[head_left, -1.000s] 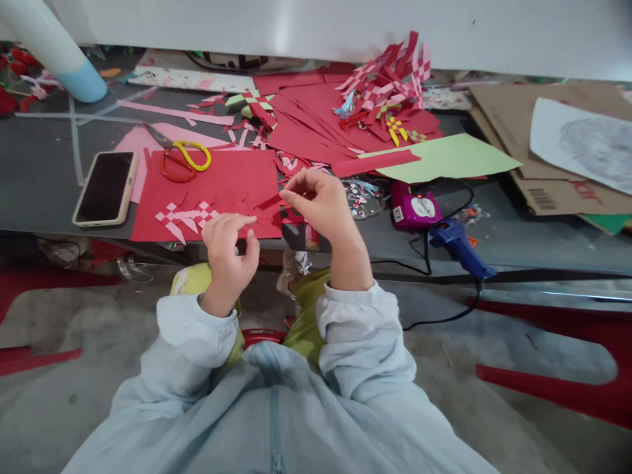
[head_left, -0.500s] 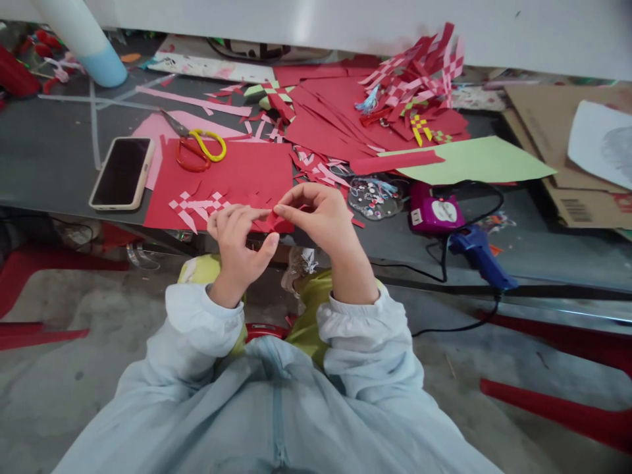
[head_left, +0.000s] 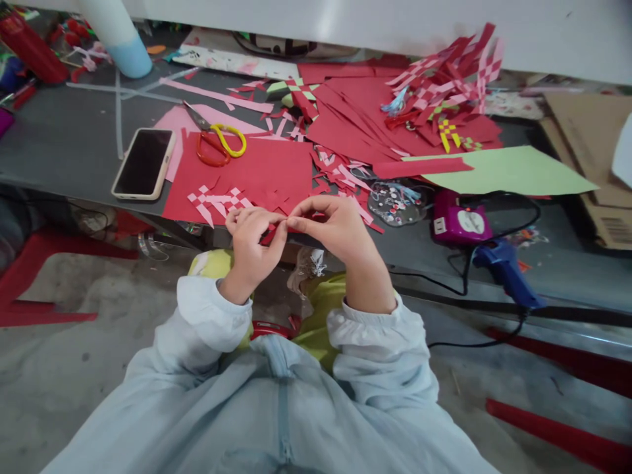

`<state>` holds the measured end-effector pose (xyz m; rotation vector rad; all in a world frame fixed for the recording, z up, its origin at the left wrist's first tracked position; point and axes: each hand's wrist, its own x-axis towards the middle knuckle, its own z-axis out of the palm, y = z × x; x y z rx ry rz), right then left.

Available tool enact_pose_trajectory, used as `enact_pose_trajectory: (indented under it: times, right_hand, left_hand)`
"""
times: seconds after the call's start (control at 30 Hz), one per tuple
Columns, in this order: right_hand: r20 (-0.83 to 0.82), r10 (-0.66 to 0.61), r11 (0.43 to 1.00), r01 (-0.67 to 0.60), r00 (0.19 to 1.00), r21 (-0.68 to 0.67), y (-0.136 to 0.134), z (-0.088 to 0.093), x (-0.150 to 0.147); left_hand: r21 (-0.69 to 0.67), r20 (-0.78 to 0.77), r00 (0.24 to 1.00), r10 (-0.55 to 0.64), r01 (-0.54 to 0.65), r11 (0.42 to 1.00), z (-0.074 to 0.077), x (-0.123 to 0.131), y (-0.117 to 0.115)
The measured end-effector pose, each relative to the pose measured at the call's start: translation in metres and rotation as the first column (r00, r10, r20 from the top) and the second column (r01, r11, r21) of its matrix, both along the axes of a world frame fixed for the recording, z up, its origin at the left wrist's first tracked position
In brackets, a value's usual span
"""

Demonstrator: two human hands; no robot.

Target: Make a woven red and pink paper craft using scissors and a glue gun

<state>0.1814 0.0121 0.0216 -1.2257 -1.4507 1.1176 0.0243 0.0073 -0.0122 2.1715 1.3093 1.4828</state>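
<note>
Head: left hand [head_left: 257,247], right hand [head_left: 343,236], fingers [head_left: 306,225] meeting.

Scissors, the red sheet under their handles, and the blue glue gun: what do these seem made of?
Scissors: probably metal blades, given their grey tone; the red and yellow handle loops look smooth, likely plastic.
Red sheet: matte paper or thin card, by its straight edges.
Blue glue gun: likely smooth plastic, by its moulded body.

Table [head_left: 64,145]: scissors [head_left: 211,128] lay partly on paper sheet [head_left: 276,164]; phone [head_left: 144,163] lay left of both; tray [head_left: 397,212] sat right of sheet; glue gun [head_left: 508,273] lay farther right, before cardboard [head_left: 577,131]; strips [head_left: 444,82] were heaped behind tray
</note>
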Motion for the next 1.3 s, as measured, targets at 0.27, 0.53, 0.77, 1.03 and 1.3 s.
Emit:
enact_pose_trajectory:
  times: [0.27, 0.53, 0.77, 1.03, 1.3]
  right_hand:
    - [-0.015, -0.036, 0.986, 0.038, 0.999, 0.161, -0.004, -0.001, -0.014]
    - [-0.045, -0.297, 0.919, 0.298, 0.954, 0.258, 0.007, -0.006, -0.002]
    - [0.442, -0.555, 0.829, 0.424, 0.705, 0.364, 0.017, -0.017, 0.029]
    - [0.222, -0.218, 0.972, 0.191, 0.95, 0.138, 0.007, -0.006, 0.02]
    - [0.2, 0.153, 0.988, -0.155, 0.968, -0.004, -0.001, 0.003, 0.012]
  left_hand:
    - [-0.113, 0.355, 0.935, -0.026, 0.07, 0.991, -0.006, 0.007, -0.008]
    - [-0.182, 0.458, 0.886, 0.074, 0.012, 0.983, -0.013, 0.001, -0.008]
    - [-0.123, 0.197, 0.98, 0.022, 0.003, 0.992, -0.008, -0.004, -0.008]
    - [-0.028, 0.012, 1.0, -0.025, 0.025, 0.999, -0.015, 0.004, -0.012]
    - [-0.049, -0.02, 0.997, -0.068, 0.067, 0.997, -0.018, 0.005, -0.011]
